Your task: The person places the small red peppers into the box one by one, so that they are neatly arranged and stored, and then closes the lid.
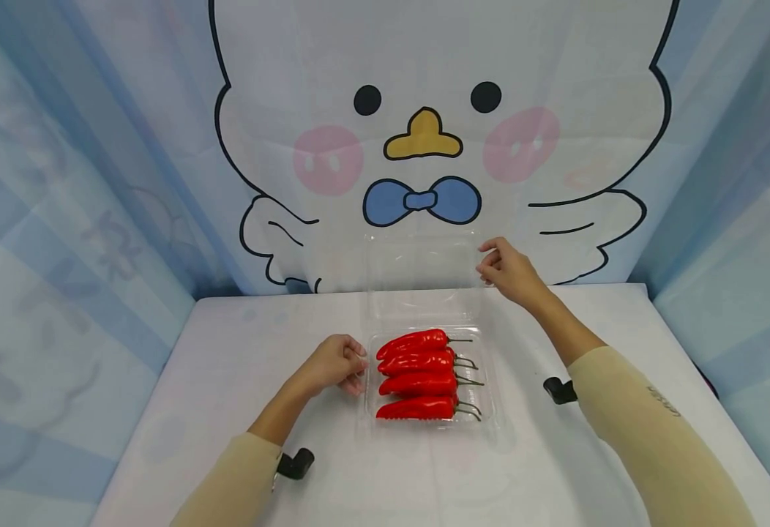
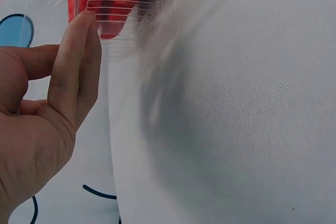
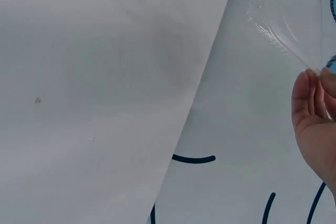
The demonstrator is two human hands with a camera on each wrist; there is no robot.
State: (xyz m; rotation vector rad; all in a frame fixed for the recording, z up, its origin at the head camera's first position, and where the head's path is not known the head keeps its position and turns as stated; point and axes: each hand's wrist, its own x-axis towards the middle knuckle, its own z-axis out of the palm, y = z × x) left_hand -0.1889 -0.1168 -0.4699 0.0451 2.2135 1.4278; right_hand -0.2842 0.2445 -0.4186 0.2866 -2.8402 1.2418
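Note:
A clear plastic clamshell box (image 1: pixel 489 406) lies on the table with several red peppers (image 1: pixel 418 384) in a stack of rows, stems to the right. Its clear lid (image 1: pixel 424 300) stands raised at the back, hinged to the base. At the lid's upper right corner, my right hand (image 1: pixel 506 272) pinches the edge; the right wrist view shows thumb and fingertips meeting on the lid (image 3: pixel 289 19). My left hand (image 1: pixel 337 362) is at the left side of the base. In the left wrist view its fairly straight fingers (image 2: pixel 71 66) touch the box's side.
A white cloth covers the table (image 1: pixel 279 483). Behind it hangs a curtain (image 1: pixel 424 44) with a cartoon face and blue bow; blue curtains (image 1: pixel 62 293) enclose both sides. Black wrist mounts (image 1: pixel 296 463) show at both sleeves.

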